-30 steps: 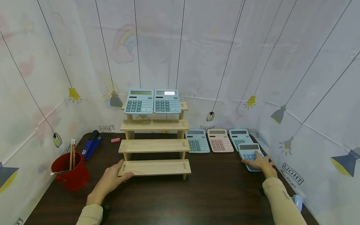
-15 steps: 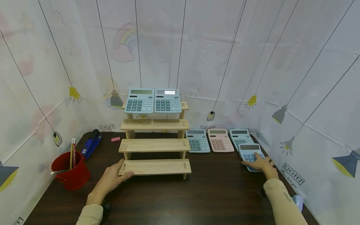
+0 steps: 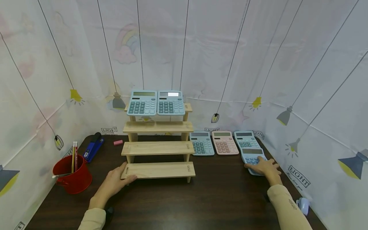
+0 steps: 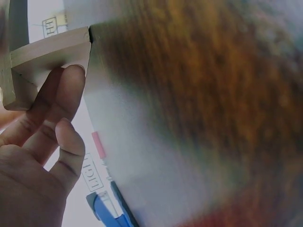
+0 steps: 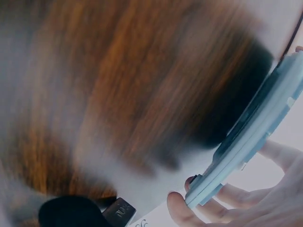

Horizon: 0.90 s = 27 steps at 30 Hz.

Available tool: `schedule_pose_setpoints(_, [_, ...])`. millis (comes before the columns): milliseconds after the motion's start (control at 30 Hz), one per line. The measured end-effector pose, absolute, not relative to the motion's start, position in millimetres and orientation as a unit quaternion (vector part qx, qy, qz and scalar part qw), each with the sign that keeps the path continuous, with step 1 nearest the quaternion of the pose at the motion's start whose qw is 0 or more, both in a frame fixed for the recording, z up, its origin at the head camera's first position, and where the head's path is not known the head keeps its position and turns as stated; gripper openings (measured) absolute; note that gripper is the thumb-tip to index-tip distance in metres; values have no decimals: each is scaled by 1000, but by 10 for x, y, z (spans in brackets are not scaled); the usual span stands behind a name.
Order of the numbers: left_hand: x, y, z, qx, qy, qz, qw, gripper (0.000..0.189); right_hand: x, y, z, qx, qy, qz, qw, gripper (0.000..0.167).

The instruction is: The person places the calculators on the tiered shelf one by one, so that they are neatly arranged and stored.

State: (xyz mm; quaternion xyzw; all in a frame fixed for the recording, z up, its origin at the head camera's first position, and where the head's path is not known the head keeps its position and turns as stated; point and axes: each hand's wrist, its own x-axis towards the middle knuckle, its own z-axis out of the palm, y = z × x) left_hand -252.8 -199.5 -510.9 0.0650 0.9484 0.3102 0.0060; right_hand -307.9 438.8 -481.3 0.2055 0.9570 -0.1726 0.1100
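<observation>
A blue calculator [image 3: 252, 156] sits pinched in the right-hand grip [image 3: 265, 169] at the table's [image 3: 212, 198] right side while the left-hand grip [image 3: 113, 182] clasps a wooden stand's [image 3: 158, 148] corner; two calculators [image 3: 142, 103] top the stand, apparently leaving this one and three others [image 3: 225, 142].

Red bucket [image 3: 76, 183]: left, pencils [image 3: 76, 156] inside
Blue stapler [image 3: 93, 148]: far left
Pink block [image 3: 118, 142]: far, left of centre
Pale blue object [image 3: 303, 205]: near right edge
White backdrop [image 3: 207, 57]: printed lamps

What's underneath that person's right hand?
A blue calculator. Its screen and some keys show in the head view, but the right hand covers other keys, so those can't be made out.
</observation>
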Motion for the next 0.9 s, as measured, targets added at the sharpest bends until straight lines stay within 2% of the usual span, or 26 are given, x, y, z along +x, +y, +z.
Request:
schedule_pose_setpoints(400, [-2525, -1999, -5124, 70, 948, 311, -4, 102, -2948, 4206, -4799, 189, 961, -179, 94, 116])
schedule_pose_setpoints(900, [-2534, -2000, -5110, 72, 949, 308, -5, 99, -2916, 3758, -4566, 150, 973, -169, 53, 118])
